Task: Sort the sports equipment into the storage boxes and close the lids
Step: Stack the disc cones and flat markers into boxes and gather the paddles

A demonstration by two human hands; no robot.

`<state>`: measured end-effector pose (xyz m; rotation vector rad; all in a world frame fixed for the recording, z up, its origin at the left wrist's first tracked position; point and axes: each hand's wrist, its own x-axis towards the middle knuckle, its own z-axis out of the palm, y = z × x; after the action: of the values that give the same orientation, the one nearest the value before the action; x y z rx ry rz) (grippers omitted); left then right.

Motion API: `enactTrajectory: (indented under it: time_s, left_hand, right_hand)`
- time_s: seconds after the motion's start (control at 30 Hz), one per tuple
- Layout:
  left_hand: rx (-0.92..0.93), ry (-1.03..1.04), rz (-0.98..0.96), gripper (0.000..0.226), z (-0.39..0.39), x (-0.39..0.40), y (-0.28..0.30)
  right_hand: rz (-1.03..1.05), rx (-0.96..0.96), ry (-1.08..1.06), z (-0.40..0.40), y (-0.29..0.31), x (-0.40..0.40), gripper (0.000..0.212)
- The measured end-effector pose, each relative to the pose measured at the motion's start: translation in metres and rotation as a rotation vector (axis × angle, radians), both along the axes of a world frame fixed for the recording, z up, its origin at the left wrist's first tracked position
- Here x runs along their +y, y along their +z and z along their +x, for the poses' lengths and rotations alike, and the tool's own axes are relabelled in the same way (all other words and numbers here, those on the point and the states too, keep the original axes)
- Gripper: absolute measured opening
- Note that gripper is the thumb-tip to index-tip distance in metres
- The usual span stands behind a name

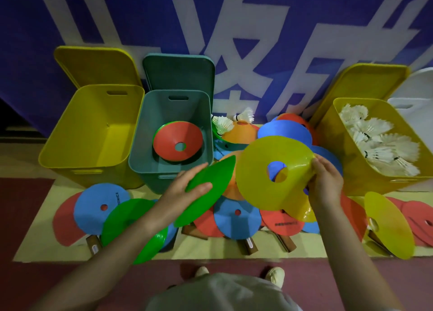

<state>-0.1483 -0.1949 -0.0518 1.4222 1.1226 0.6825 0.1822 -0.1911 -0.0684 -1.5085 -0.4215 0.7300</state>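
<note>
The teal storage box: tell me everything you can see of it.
The teal storage box is matte plastic with rounded corners and slot handles in its near and far walls. It stands upright and open between the left yellow box and the pile of cones. Its teal lid stands behind it against the blue banner. Inside lies a red disc cone on top of a green one whose edge shows. The left hand, holding a green cone, hovers by its near right corner.
</note>
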Motion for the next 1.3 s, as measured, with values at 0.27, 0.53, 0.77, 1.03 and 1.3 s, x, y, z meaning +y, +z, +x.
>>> enactTrajectory:
  time_s: [0.27, 0.53, 0.77, 1.03, 1.3]
  left_hand:
    - [-0.213, 0.078, 0.029, 0.067, 0.010, 0.044, 0.043]
    - [-0.276, 0.624, -0.018, 0.030, -0.006, 0.117, 0.030]
    - [0.076, 0.679, 0.197, 0.055, -0.049, 0.179, 0.002]
    - [0.319, 0.545, 0.144, 0.059, -0.058, 0.211, -0.038]
    - [0.516, 0.512, -0.005, 0.068, -0.053, 0.250, -0.079]
  right_hand:
    - [0.159, -0.333, 0.092, -0.049, 0.036, 0.060, 0.011]
    - [0.411, -0.645, 0.122, -0.101, 0.076, 0.115, 0.009]
    - [0.482, -1.156, 0.618, -0.135, 0.031, 0.158, 0.019]
    - [0.372, -1.298, 0.754, -0.124, -0.021, 0.179, 0.017]
    - [0.403, -1.276, 0.698, -0.128, -0.005, 0.182, 0.025]
